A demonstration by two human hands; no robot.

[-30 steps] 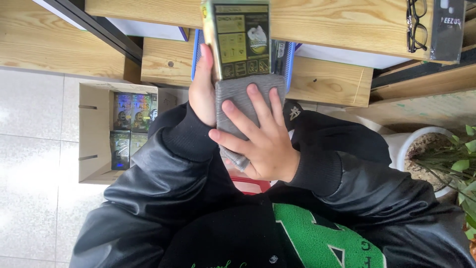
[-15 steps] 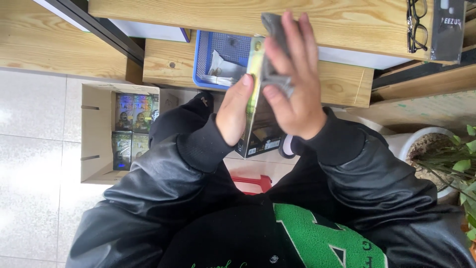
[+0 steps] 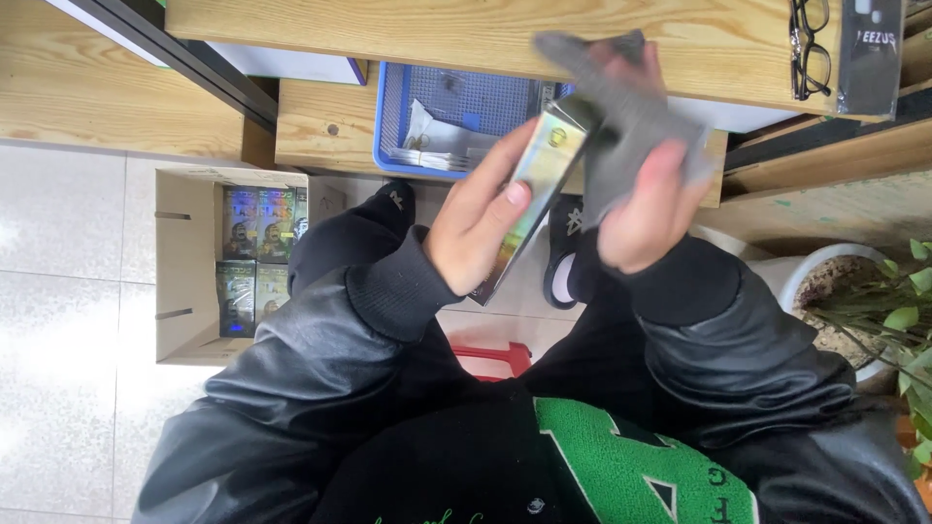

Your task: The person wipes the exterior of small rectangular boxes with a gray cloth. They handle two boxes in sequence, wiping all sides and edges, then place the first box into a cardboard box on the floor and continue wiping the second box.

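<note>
left hand (image 3: 481,228) grips box (image 3: 532,189) | right hand (image 3: 646,199) holds grey cloth (image 3: 621,107) beside it

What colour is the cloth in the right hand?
Grey; the cloth shows in the head view, held by the right hand.

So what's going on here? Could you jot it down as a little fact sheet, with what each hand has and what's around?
Left hand: grips a flat shiny box, held on edge and tilted
Right hand: holds a grey cloth against the box's upper end
Behind the hands: blue mesh basket with papers in it, on a wooden shelf
On the floor: open cardboard carton with more shiny boxes inside
Top right: black glasses on the wooden desk
Right edge: potted plant
</note>
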